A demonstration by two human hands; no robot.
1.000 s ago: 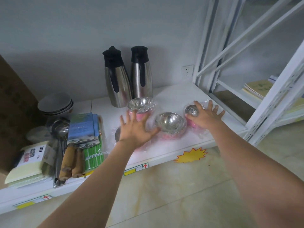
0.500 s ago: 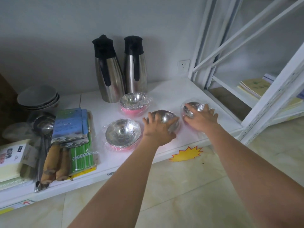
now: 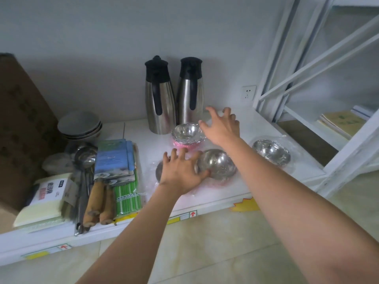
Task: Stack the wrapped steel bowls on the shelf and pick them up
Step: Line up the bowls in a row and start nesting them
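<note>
While your left hand (image 3: 180, 173) is spreading its fingers over the near-left wrapped bowl (image 3: 159, 171), it is covering most of that bowl and closing on nothing, with the thumb reaching toward the rim of the middle wrapped bowl (image 3: 218, 163) just beside it. Your right hand (image 3: 222, 128) is hovering open too, fingers splayed and curled slightly, above the right edge of the back wrapped bowl (image 3: 187, 133), which is sitting on a pink base in its clear film; whether the fingertips are touching the film I cannot tell. Off to the right, a fourth wrapped bowl (image 3: 271, 151) is lying by itself near the end of the white shelf (image 3: 256, 124), well apart from both of your hands. All four bowls are sitting separately on the shelf, none of them stacked. Behind the back bowl, two steel carafes (image 3: 160, 101) with black tops are standing upright against the wall. Further left, a pile of grey dishes (image 3: 79, 125) is resting at the back, and in front of it a ladle (image 3: 85, 155), blue packets (image 3: 114, 158), green-striped packs (image 3: 127, 198) and wooden handles (image 3: 96, 201) are lying side by side toward the shelf's front edge. A wall socket (image 3: 248, 93) is showing on the wall to the right of the carafes.
</note>
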